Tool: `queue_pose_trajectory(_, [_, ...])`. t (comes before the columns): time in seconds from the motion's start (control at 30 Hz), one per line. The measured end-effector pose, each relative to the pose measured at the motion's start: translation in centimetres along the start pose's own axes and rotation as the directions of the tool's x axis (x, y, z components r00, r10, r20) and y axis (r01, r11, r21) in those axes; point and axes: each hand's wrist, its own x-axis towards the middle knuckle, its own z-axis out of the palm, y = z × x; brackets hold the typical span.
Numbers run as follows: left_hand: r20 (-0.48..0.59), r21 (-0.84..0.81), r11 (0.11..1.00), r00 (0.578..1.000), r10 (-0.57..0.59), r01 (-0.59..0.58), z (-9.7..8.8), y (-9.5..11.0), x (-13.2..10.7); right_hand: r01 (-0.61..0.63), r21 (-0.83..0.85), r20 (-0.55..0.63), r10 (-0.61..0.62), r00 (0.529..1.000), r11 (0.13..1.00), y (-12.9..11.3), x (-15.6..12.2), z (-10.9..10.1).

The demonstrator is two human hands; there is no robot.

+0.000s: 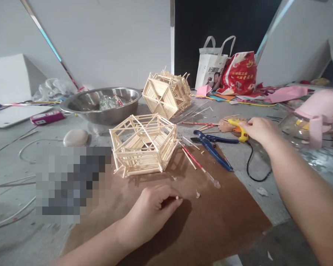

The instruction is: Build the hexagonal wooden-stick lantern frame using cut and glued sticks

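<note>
Hands: left [150, 212] pinches stick [177, 197], right [259, 129] clasps glue gun [235, 122].

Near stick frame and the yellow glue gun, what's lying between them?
Head view: loose sticks and blue-handled pliers lie between the stick frame and the glue gun under the right hand.

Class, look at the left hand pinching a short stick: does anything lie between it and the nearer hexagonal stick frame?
Nothing visible does. Only bare brown board lies between the left hand, holding the short stick, and the nearer frame; loose sticks lie farther right.
</note>
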Motion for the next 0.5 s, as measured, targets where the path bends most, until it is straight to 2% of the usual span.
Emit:
queue_pose_trajectory(0.1, [0.048,-0.152,0.985,0.996,-0.073,0.080,0.3,0.6,-0.2,-0.158,0.001,0.109,0.157,0.982,0.987,0.9,1.2,1.8])
queue_pose_trajectory(0.17, [0.096,-0.243,0.958,0.987,-0.131,0.151,0.5,0.8,-0.3,-0.225,0.066,0.087,0.219,0.972,0.972,0.9,1.7,2.8])
queue_pose_trajectory(0.23, [0.167,-0.359,0.894,0.961,-0.222,0.269,0.8,0.9,-0.3,-0.288,0.207,0.045,0.285,0.957,0.935,0.8,1.9,3.5])
queue_pose_trajectory(0.33, [0.255,-0.575,0.698,0.904,-0.343,0.427,1.1,1.0,-0.1,-0.330,0.408,0.015,0.355,0.935,0.852,0.8,1.7,3.9])
queue_pose_trajectory(0.43, [0.305,-0.730,0.493,0.871,-0.386,0.474,1.2,1.3,0.0,-0.323,0.520,-0.008,0.383,0.924,0.790,0.6,1.6,3.7])
queue_pose_trajectory(0.5, [0.334,-0.772,0.413,0.862,-0.382,0.483,1.2,1.2,0.1,-0.306,0.598,-0.023,0.397,0.918,0.741,0.3,1.5,3.3])
